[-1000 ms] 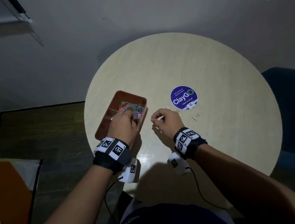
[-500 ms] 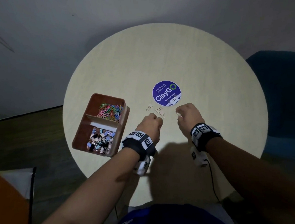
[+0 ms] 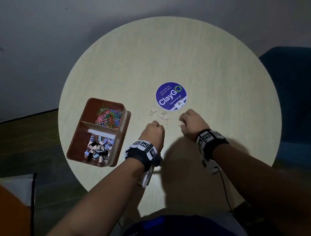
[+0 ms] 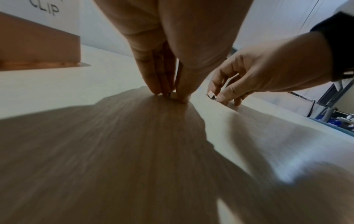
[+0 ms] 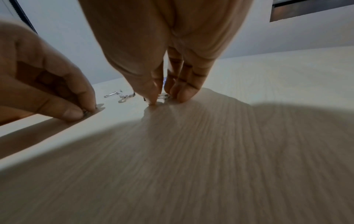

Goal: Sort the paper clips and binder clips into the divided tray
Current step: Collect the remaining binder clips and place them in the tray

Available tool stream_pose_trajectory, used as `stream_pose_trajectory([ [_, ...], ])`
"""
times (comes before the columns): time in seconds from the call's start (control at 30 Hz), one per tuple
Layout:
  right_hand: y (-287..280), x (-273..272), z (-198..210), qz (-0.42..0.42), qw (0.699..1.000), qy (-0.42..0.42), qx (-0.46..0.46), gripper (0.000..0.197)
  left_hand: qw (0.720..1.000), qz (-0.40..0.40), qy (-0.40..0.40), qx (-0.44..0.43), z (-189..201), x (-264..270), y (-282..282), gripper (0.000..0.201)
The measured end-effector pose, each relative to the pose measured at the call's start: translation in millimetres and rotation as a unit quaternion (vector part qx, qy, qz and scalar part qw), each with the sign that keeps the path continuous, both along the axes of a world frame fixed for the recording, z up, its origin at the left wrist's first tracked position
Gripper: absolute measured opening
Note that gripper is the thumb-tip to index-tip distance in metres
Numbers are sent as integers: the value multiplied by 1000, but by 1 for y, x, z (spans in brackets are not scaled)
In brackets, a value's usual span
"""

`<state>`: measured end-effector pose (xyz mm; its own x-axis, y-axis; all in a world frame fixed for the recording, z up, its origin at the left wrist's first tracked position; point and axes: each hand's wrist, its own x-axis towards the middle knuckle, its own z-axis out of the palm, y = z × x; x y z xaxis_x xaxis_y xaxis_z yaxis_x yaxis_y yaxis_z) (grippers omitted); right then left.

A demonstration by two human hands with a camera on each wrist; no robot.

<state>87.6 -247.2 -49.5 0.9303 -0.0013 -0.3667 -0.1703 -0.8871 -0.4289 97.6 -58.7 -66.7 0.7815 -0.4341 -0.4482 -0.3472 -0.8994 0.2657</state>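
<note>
The last loose binder clips are being gathered from the round table (image 3: pixel 211 61). The left hand (image 3: pixel 153 132) is lowered with its fingertips (image 4: pixel 162 89) on the tabletop, thumb and fingers closed round a small pale clip (image 4: pixel 173 95). The right hand (image 3: pixel 193 122) is lowered in the same way, just beside it, and a second pale clip (image 3: pixel 180 123) is pinched at its fingertips (image 5: pixel 153 100), touching the wood. Three more pale binder clips (image 3: pixel 162 114) lie untouched between the two hands and the round blue sticker (image 3: pixel 171 96), close together.

The divided tray (image 3: pixel 123 137) stands at the person's left near the table's edge. Its far compartment is filled with coloured paper clips (image 3: pixel 109 116); its near compartment is filled with binder clips (image 3: pixel 99 146) in dark and silvery tones. No loose paper clips can be made out on the table, so the task is judged to be near its end.

For the next move, both pinched clips would need to be lifted clear of the wood and carried left to the near compartment, not the far one. Care is called for because the clips are small and flat against the table; a slipping grip could flick one away. The remaining three would then have to be fetched.
</note>
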Motion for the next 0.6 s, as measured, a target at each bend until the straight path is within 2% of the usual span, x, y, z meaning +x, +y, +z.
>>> stream_pose_trajectory([
  [0.1, 5, 1, 3, -6, 1000, 1, 12, 11, 999, 3, -29, 14, -1, 2, 3, 25],
  [0.23, 13, 3, 6, -42, 998, 15, 51, 10, 996, -1, -81, 20, 4, 11, 14, 28],
  [0.4, 27, 11, 9, -60, 994, -11, 89, 24, 993, 43, -102, -29, 17, 41, 20, 11],
  [0.5, 36, 20, 9, -55, 995, -15, 79, 28, 997, 20, -69, -40, 23, 61, 17, 25],
  [0.6, 43, 26, 8, -40, 997, -5, 58, 33, 999, -7, -34, -3, 24, 71, 9, 42],
])
